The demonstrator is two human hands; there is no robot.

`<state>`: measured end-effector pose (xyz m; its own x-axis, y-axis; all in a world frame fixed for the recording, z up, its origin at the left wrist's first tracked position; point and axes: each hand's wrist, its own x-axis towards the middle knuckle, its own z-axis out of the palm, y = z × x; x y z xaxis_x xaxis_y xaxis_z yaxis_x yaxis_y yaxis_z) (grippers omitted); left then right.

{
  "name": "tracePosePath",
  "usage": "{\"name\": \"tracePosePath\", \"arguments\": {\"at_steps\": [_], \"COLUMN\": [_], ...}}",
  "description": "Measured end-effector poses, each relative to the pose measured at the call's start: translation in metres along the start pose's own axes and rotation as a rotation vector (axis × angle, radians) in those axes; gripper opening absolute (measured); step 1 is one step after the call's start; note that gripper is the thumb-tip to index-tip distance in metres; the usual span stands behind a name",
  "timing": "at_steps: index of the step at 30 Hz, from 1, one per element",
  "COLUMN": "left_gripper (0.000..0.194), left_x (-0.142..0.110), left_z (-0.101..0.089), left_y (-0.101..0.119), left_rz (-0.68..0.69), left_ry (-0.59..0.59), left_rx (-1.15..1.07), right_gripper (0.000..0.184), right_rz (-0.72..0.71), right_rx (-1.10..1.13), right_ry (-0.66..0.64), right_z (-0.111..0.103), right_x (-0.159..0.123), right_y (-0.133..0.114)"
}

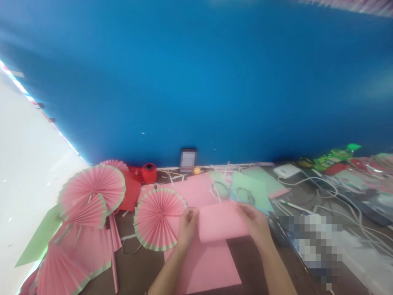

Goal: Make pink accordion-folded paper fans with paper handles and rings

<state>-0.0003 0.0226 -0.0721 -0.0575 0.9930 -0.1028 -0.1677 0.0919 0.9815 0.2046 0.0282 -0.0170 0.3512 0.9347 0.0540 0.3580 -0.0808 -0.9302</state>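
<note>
A pink paper sheet [220, 222] is folded over between my two hands at the table's near middle. My left hand [187, 227] pinches its left edge with the fingers curled closed. My right hand [254, 223] grips its right edge, fingers pressed on the paper. More pink paper [205, 266] lies flat under the folded sheet. A round pink pleated fan with a green rim [157, 219] rests just left of my left hand.
Several pink pleated fans [92, 190] lie at the left, with a green sheet [39, 237]. Red ribbon roll [149, 172] stands by the blue wall [196, 82]. Green paper with scissors [245, 190] lies behind. White cables [331, 196] and a green bottle [336, 155] crowd the right.
</note>
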Motion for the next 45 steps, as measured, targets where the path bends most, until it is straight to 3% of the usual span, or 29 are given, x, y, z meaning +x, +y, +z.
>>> {"name": "tracePosePath", "arguments": {"at_steps": [19,28,36,45], "left_gripper": [0.042,0.03,0.037,0.037], "left_x": [0.0,-0.001,-0.002,0.0], "left_z": [0.0,-0.003,-0.003,-0.002], "left_y": [-0.001,0.003,0.003,-0.003], "left_rz": [-0.019,-0.057,-0.02,0.033], "left_ry": [-0.009,-0.135,-0.179,-0.162], "left_rx": [0.008,-0.03,-0.013,-0.003], "right_gripper": [0.028,0.025,0.022,0.025], "right_rz": [-0.012,-0.012,-0.009,0.011], "right_rx": [0.013,-0.055,-0.07,-0.036], "right_ry": [0.016,-0.056,-0.085,-0.067], "right_z": [-0.001,-0.006,-0.009,-0.01], "right_x": [0.0,0.006,0.007,0.009], "right_y": [0.004,0.003,-0.011,-0.003]}}
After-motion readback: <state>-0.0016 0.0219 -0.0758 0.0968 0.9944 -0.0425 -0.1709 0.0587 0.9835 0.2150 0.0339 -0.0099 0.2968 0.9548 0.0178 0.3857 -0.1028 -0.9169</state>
